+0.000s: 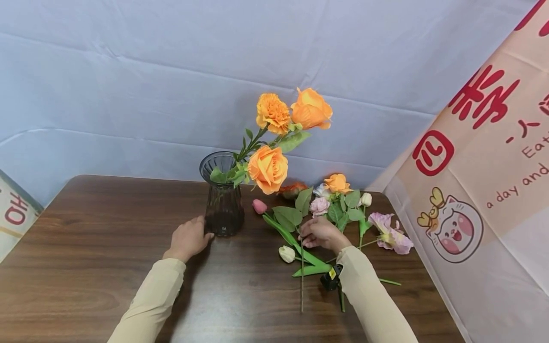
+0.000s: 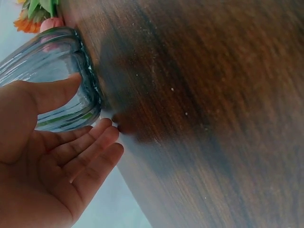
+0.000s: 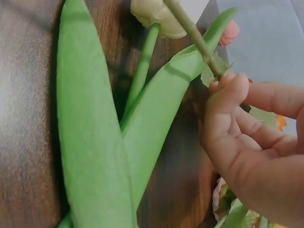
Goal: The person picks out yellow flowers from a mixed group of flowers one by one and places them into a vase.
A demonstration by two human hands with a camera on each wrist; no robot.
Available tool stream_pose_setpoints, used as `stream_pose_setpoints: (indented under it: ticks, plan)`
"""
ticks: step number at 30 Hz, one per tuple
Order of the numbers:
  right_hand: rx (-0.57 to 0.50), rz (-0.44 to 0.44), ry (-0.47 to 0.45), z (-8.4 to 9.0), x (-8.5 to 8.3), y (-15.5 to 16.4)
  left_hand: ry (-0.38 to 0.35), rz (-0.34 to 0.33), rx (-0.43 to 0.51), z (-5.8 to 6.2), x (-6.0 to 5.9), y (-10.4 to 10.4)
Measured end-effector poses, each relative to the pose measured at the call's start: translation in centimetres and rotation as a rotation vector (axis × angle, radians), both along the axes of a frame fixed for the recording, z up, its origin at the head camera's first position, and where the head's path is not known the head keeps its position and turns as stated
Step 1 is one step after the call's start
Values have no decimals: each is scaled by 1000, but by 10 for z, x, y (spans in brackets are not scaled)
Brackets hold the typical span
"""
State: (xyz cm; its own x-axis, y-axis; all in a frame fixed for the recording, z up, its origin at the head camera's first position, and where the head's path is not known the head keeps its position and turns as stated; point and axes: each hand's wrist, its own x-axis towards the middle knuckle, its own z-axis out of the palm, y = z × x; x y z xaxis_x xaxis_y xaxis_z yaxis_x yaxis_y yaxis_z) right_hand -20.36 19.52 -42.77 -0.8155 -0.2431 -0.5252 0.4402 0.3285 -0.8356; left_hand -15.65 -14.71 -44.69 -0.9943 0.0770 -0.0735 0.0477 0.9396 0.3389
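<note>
On the brown wooden table [image 1: 94,247] stands a dark ribbed glass vase [image 1: 223,200], a little left of the middle. Three orange artificial flowers [image 1: 269,167] are in it and lean to the right, above the table. The left hand [image 1: 187,239] rests beside the vase on its left side; in the left wrist view the fingers [image 2: 90,147] are straight and relaxed and the thumb touches the glass near the base, so this hand is open and grips nothing.

The right hand [image 1: 319,233] is to the right of the vase, over a group of loose artificial flowers. It pinches a thin green stem [image 1: 301,276] between the thumb and the fingers [image 3: 228,90]; this stem lies on the table and runs toward the near edge. Just beside it lie a white tulip [image 1: 287,254] with long green leaves [image 3: 95,142] and a pink tulip bud [image 1: 259,206]. Farther right lie a small orange rose [image 1: 337,183], a pale pink rose [image 1: 319,206] and a lilac flower [image 1: 391,233]. A black small device [image 1: 331,278] sits at the right wrist.
</note>
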Motion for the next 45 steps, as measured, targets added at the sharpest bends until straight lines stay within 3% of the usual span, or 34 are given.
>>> stream_pose_setpoints:
  ticks: [17,27,45]
  plan:
    - [-122,36,-72,4,1,0,13,4,4,0,0,0]
    - [-186,92,-66,10,3,1,19,3,9,-1,0,0]
    - [-285,102,-35,20,6,2,24,3,0,-4,-1,-1]
